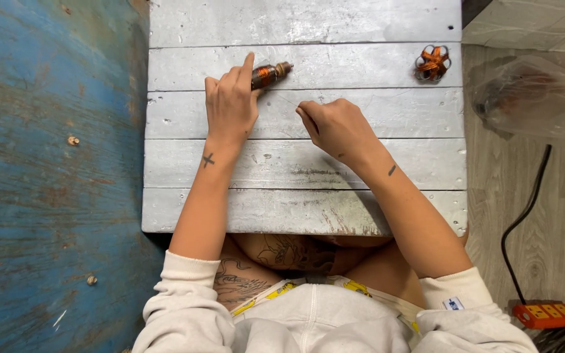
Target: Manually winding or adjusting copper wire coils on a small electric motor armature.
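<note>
Lying across the far left, a worn blue painted surface (47, 176) runs beside the grey plank board (361, 167), with a few small bits scattered on it. That board, made of five horizontal silver-grey planks, serves as the landmark for everything else.

Over the board's upper left part, the left hand (231, 104) rests palm down, its forefinger stretched toward the far edge. Its thumb and fingers are closed on a small copper-wound coil (266, 75) with a brass-coloured tip that points right; the coil lies on the second plank from the far edge, just right of the hand.

Near the middle of the board, the right hand (338, 127) sits with its fingers curled and the fingertips pinched together, pointing left toward the other hand. Whether anything thin is caught between them cannot be told. The two hands are near each other but not touching.

At the board's upper right corner lies a second copper winding (432, 63), round and looped with orange bands, well apart from both hands.

Right of the board, on the pale floor, sits a clear plastic bag (537, 98), a black cable (524, 216) below it, and an orange power strip (547, 315) nearest the person.
</note>
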